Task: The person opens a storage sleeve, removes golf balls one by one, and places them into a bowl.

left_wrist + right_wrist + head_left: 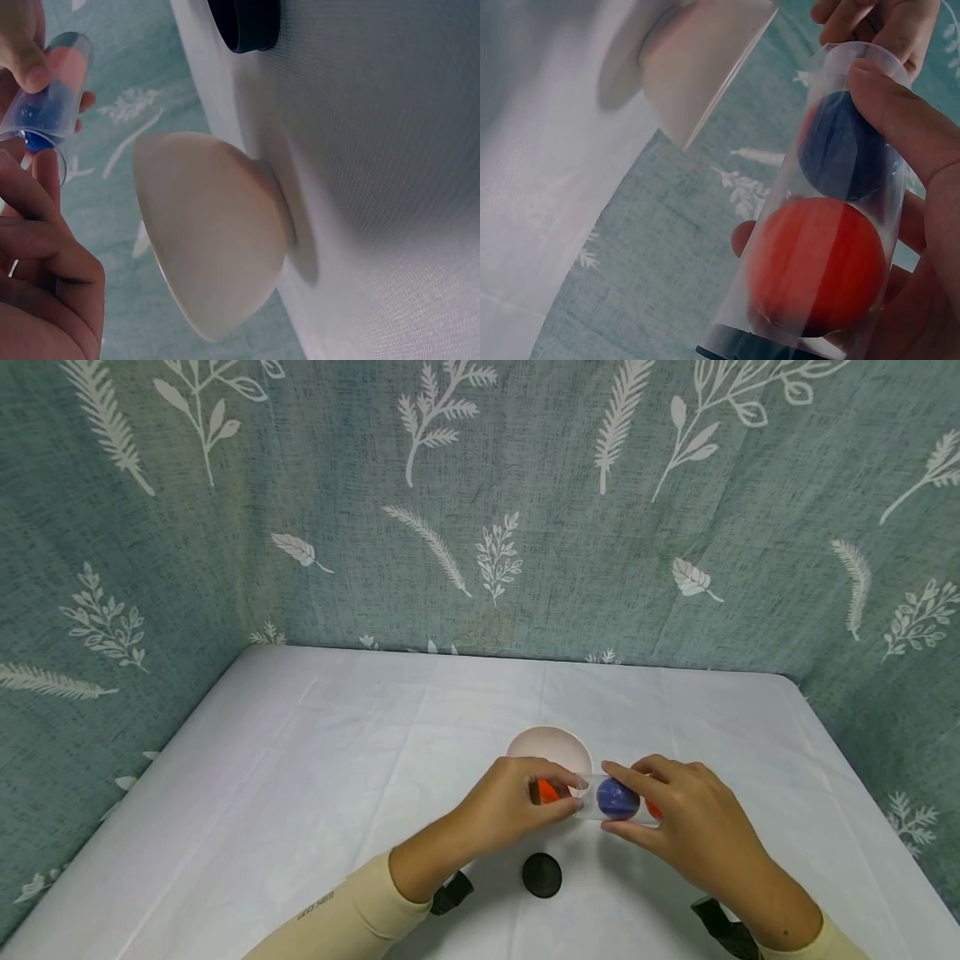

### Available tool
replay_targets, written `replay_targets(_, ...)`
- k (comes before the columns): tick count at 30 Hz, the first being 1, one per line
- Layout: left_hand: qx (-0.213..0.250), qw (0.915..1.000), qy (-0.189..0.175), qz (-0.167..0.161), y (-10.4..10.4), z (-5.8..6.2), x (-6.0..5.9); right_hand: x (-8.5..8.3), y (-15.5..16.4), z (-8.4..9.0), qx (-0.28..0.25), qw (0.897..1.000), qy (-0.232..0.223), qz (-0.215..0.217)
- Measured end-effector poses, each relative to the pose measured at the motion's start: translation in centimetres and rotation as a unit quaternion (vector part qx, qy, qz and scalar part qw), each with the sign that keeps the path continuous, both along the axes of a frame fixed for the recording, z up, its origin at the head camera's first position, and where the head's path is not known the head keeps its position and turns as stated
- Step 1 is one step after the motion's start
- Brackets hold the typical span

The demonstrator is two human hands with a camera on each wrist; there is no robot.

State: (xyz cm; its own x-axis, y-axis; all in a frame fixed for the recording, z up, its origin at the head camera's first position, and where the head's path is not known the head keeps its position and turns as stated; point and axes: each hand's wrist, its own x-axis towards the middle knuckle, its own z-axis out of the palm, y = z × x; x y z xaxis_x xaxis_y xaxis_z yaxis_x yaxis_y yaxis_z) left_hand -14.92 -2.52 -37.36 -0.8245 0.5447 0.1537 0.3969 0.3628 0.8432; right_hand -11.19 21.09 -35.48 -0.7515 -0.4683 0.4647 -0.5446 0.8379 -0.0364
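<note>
A clear plastic tube [784,176] is held up above the white table, tilted. Inside it sit a blue ball [844,146] close to the uncapped mouth and a red-orange ball [815,266] towards its dark capped end. My right hand [678,810] grips the tube's side, thumb on one face and fingers round the other. At the mouth, the thumb and fingertips of my left hand [517,797] pinch the rim, other fingers curled. Between that thumb and fingers an orange patch [550,790] shows. Close behind, a pale bowl [214,232] stands upright, partly covered by the left hand.
A round black cap [542,875] lies on the table, nearer my body than the bowl; the left wrist view shows its hollow side. White cloth covers the table [337,760]. Beyond its far edge hangs a green leaf-patterned curtain [525,527], which also runs along both sides.
</note>
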Motion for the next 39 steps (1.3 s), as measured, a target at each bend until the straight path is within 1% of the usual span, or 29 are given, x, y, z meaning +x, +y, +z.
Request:
replay_targets(5,-0.002,1.0,-0.001,-0.004,0.04,-0.09,0.07,0.08,0.07,-0.11,-0.003,1.0,0.009,0.009)
replay_targets(11,-0.005,1.0,-0.001,-0.008,0.04,-0.12,0.09,0.18,0.03,0.0,0.002,1.0,0.015,0.01)
replay_targets(18,-0.008,0.9999,-0.009,-0.007,0.02,-0.32,0.06,0.4,-0.22,0.47,0.026,1.0,-0.002,-0.008)
replay_targets(23,-0.012,0.9998,-0.015,-0.009,0.12,-0.32,0.04,0.53,-0.21,0.51,0.029,0.999,-0.012,-0.017)
replay_targets(30,-0.023,0.9995,-0.021,-0.008,0.11,-0.21,0.07,0.54,-0.08,0.42,0.031,0.999,-0.021,-0.017)
replay_targets(34,-0.03,0.9992,-0.026,-0.011,-0.1,-0.2,-0.09,0.48,0.01,0.34,0.026,0.999,-0.017,-0.011)
replay_targets(39,-0.036,0.9987,-0.034,-0.009,-0.4,-0.16,-0.28,0.38,0.02,0.33,0.024,0.999,-0.021,-0.016)
